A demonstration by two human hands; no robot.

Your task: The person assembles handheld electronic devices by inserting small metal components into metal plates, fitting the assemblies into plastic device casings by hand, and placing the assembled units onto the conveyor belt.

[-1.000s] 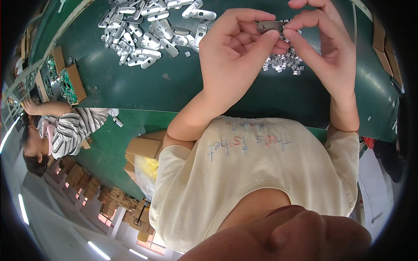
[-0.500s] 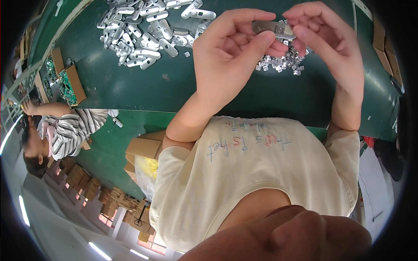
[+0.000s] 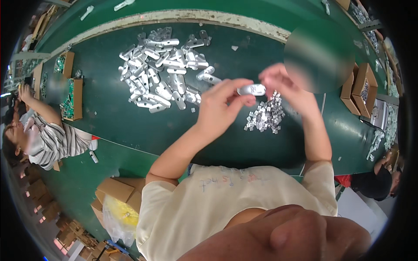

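Observation:
A silver, round-ended metal casing is pinched at its left end between the thumb and fingers of my left hand, held above the green table. My right hand is raised beside the casing's right end, its fingers bent and smeared by motion. Whether those fingers hold anything cannot be made out. Under and between the hands lies a heap of small, shiny, clear-looking square pieces. To the left, a large loose pile of similar silver casings is spread over the table.
Cardboard boxes with green circuit boards stand at the table's left end, near a co-worker in a striped top. Another open box sits far right. A pale ledge runs behind. On the floor is a carton with yellow contents.
The view has shifted, showing more of the table. My right hand has come away from the casing's right end, while my left hand keeps its hold and the casing's face has turned.

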